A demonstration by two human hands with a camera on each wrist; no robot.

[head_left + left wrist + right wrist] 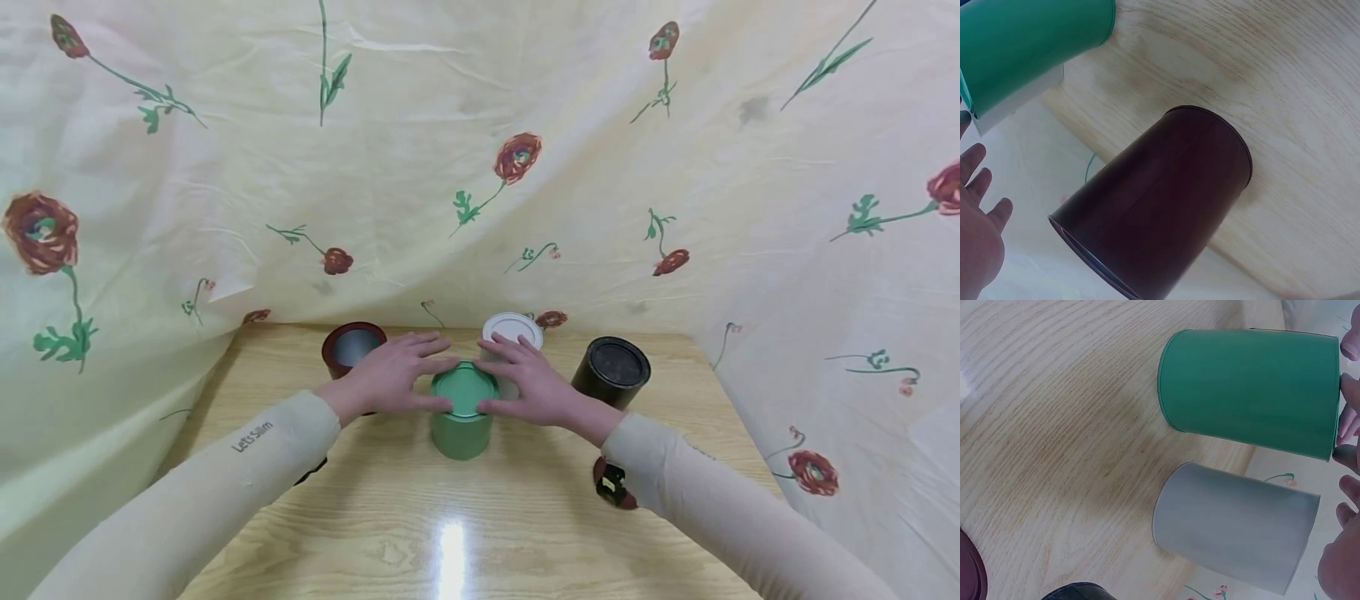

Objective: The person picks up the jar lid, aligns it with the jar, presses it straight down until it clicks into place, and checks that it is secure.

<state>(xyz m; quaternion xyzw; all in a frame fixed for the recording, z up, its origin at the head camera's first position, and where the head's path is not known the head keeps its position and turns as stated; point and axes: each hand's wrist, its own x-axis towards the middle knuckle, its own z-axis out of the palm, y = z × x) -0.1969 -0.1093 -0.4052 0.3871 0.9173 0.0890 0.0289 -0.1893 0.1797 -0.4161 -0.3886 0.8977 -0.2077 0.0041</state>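
A green can (461,437) with a green lid (465,388) stands upright between both hands. My left hand (393,375) touches the lid's left edge with thumb and index finger, its other fingers stretched out above. Opposite it, my right hand (536,385) touches the right edge the same way, fingers fairly straight. The right wrist view shows fingertips at the top rim of the green can (1250,390). Left of the hands is a maroon can (354,343) without a lid, its grey inside visible; the left wrist view shows its maroon wall (1160,194).
A white-lidded can (513,327), grey-sided in the right wrist view (1235,525), stands just behind the right hand. Farther right is a black can (617,367) with its lid on. A maroon lid (969,569) lies on the wooden table (375,533). Flowered cloth (420,167) hangs behind.
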